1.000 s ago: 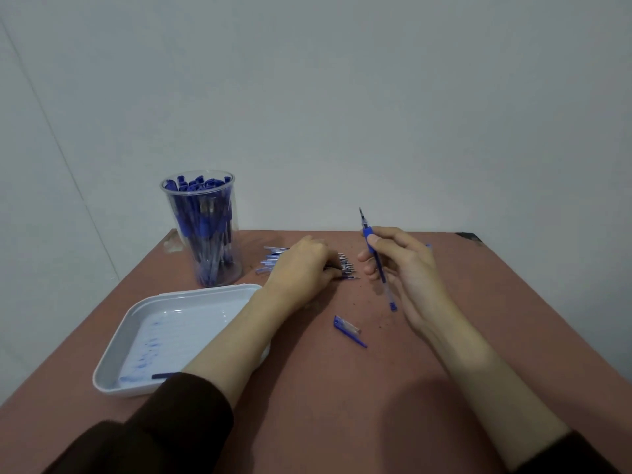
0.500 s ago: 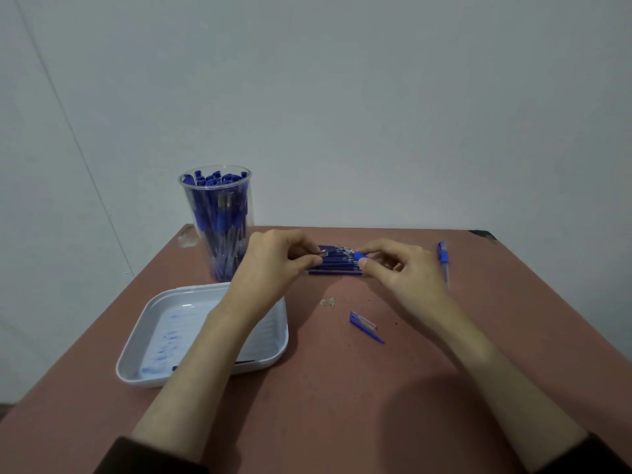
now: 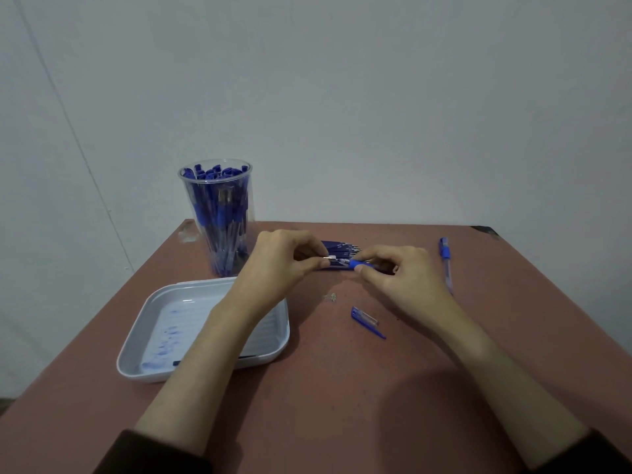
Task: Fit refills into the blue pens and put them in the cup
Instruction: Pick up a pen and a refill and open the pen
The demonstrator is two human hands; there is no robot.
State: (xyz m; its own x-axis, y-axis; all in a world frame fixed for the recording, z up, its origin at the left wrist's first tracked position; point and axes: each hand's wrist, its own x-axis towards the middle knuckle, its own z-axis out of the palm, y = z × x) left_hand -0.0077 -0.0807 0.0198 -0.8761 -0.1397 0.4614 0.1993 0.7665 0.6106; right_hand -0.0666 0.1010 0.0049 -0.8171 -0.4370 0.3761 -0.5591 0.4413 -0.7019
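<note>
Both hands are up at the far middle of the table (image 3: pixel 342 405) now: my left hand (image 3: pixel 284 265) pinches the silvery end of a thin refill (image 3: pixel 330 257) between thumb and forefinger. My right hand (image 3: pixel 400 278) has its fingertips pinched on the blue pen piece (image 3: pixel 357 265) at the other end, just in front of the pile of refills (image 3: pixel 342 248). The clear cup (image 3: pixel 219 213), packed with blue pens, stands upright far left behind the ink-stained white tray (image 3: pixel 205 323), one pen (image 3: pixel 446 265) lies alone off right, and a blue cap (image 3: pixel 367 321) lies near my right wrist.
</note>
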